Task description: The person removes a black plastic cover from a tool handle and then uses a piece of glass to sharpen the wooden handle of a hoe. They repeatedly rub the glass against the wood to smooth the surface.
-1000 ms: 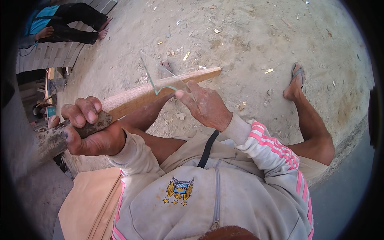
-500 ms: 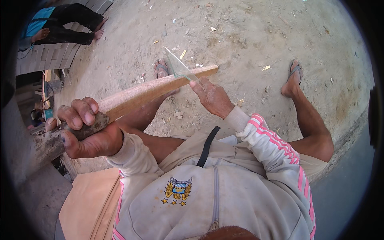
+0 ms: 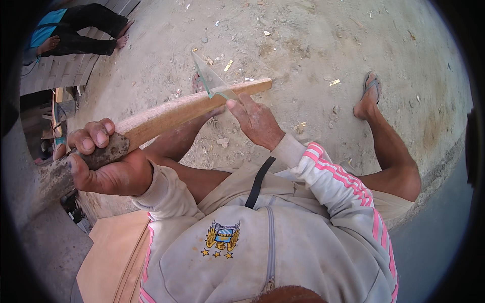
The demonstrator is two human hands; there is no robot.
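Note:
My left hand (image 3: 103,164) grips the dark metal head end of a long wooden handle (image 3: 187,110), which slants up and to the right over my knee. My right hand (image 3: 255,120) pinches a triangular shard of clear glass (image 3: 212,81) and presses its edge against the handle near the far end. I sit in a pale jacket with pink sleeve stripes, bare legs out in front. My right foot wears a sandal (image 3: 371,83) on the sandy ground.
Sandy ground (image 3: 313,45) strewn with wood chips spreads ahead. Another person (image 3: 76,30) in dark trousers and a blue top sits at the upper left on a paved strip. A light wooden board (image 3: 113,262) lies under me at the lower left.
My right hand has slid the glass shard along the handle toward its far end. The handle has tilted slightly; my left hand keeps its grip.

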